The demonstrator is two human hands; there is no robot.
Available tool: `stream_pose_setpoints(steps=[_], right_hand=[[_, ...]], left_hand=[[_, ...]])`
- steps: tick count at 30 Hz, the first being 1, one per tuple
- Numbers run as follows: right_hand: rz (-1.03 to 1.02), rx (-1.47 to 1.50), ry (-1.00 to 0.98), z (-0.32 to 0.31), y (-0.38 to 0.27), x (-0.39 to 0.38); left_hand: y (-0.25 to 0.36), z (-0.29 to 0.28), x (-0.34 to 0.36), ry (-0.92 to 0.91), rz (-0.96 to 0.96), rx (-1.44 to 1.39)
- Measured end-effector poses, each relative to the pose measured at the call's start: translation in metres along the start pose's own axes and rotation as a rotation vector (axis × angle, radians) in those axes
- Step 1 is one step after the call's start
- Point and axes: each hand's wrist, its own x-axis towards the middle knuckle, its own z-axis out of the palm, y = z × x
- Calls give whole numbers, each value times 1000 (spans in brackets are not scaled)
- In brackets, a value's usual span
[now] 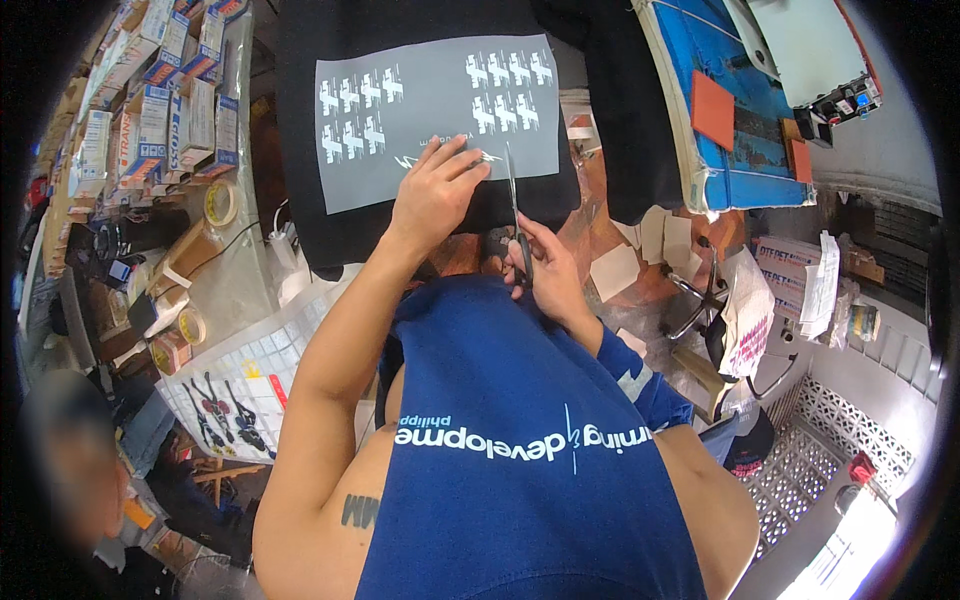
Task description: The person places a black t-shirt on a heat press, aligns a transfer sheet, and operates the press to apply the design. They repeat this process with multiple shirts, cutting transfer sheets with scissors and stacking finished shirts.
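A grey transfer film sheet (430,95) with rows of white printed marks lies on a black garment (300,150) in front of me. My left hand (440,185) rests flat on the sheet's near part, fingers a little apart, partly covering white lettering. A pair of scissors (513,185) is in my right hand (550,268), its fingers wrapped about the dark handles. The blades point away from me and overlap the sheet's near edge, right of my left hand. Whether they are cutting into the film cannot be made out.
Stacked cartons (150,130) and tape rolls (220,203) fill the left side. To the right stands a blue board (740,150) with an orange square (713,110) on it. Loose paper sheets (615,272) lie near a chair base (708,290). Another person (75,450) is at lower left.
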Motion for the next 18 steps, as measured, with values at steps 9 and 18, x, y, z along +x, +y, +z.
stream_pose_setpoints(steps=[9, 18], right_hand=[[-3, 19, -31, 3, -7, 4], [93, -8, -22, -1, -6, 0]], left_hand=[[-4, -1, 1, 1, -8, -21], [-4, 0, 2, 1, -13, -21]])
